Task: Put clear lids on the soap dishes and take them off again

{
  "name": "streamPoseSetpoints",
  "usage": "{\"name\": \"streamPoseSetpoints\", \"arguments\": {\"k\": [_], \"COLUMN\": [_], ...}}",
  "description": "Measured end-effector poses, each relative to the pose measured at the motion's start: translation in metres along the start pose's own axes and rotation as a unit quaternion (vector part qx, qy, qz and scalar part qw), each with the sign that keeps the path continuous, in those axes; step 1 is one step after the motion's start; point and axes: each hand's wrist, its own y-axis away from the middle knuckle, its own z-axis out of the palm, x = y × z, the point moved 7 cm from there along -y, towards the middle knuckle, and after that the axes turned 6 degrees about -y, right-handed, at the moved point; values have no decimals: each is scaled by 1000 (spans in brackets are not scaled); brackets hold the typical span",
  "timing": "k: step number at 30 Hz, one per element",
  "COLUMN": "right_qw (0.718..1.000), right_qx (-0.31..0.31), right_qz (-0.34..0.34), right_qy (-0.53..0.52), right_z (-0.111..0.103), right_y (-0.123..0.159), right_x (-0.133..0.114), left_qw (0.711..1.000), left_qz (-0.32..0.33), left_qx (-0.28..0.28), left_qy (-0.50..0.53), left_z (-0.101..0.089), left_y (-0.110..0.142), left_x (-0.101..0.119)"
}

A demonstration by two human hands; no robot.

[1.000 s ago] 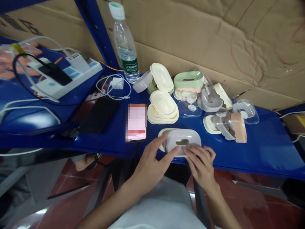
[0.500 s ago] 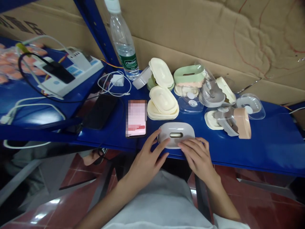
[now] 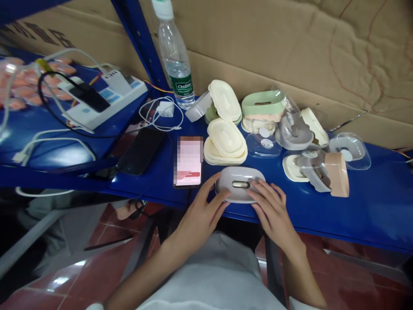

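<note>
A grey oval soap dish (image 3: 240, 172) with a slot in its middle lies on the blue table in front of me. My left hand (image 3: 203, 211) grips its left end, the index finger along the side and the thumb at the front rim. On the right end, my right hand (image 3: 272, 206) has its fingers over the top and rim, the thumb low at the front edge. Something pale shows through the slot. Just behind the dish sits a stack of cream oval trays (image 3: 226, 142). A phone (image 3: 189, 161) with a lit screen lies to the left.
Green (image 3: 263, 103), grey and peach dish parts with clear covers (image 3: 264, 146) are piled at the back right. A water bottle (image 3: 177, 64) stands behind. To the left are a dark phone (image 3: 142, 150), a white charger (image 3: 165, 109), a power strip (image 3: 106, 101) and bagged orange pieces (image 3: 26, 82).
My left fingers have closed in on the dish's left end. My right fingers have moved further over its top. The view has shifted slightly, so the surroundings appear further right.
</note>
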Motion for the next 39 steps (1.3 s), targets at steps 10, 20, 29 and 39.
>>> {"name": "streamPoseSetpoints", "arguments": {"k": [10, 20, 29, 39], "right_qw": [1000, 993, 998, 984], "right_qx": [20, 96, 42, -7], "right_qz": [-11, -27, -36, 15], "right_qy": [15, -63, 37, 179], "right_z": [6, -20, -61, -38], "right_y": [2, 6, -47, -143], "right_x": [0, 5, 20, 96], "left_qw": [1000, 1000, 997, 995], "left_qz": [5, 7, 4, 5], "left_qx": [-6, 21, -26, -63], "left_qy": [-2, 20, 70, 83], "left_z": [7, 9, 15, 15], "left_y": [4, 14, 14, 12], "left_x": [-2, 2, 6, 2]}}
